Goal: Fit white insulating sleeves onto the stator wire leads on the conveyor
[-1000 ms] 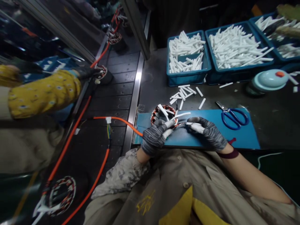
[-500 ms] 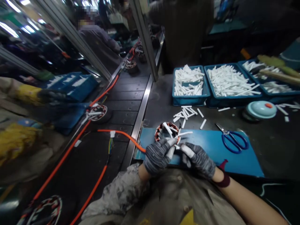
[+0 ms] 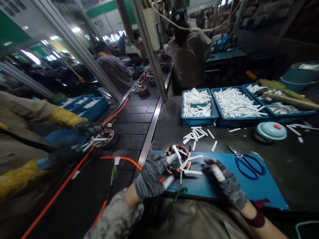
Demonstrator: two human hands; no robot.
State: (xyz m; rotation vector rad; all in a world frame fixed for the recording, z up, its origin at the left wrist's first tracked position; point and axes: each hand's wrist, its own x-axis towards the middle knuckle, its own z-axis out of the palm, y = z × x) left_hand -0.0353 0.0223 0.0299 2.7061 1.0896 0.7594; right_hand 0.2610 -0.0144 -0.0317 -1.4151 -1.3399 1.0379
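Observation:
A round motor stator with red-and-black windings lies on the blue mat. Several white sleeves stick out from it on its leads, and a green wire hangs off its near side. My left hand, in a grey glove with white fingertips, rests at the stator's left edge with thumb and forefinger spread apart. An orange sleeve runs under that hand. My right hand, gloved alike, is held over the mat to the right, fingers stretched and nothing visible in them.
Blue-handled scissors lie on the mat's right. Loose white tubes are scattered behind it, before blue bins of tubes. A light-blue lidded bowl stands right. Leftward, a co-worker's gloved hand touches another stator on the conveyor.
My hands have parted: the right has moved right, away from the sleeves, and the left has opened and shifted left. The view has tilted up. The co-worker's hands have reached the other stator.

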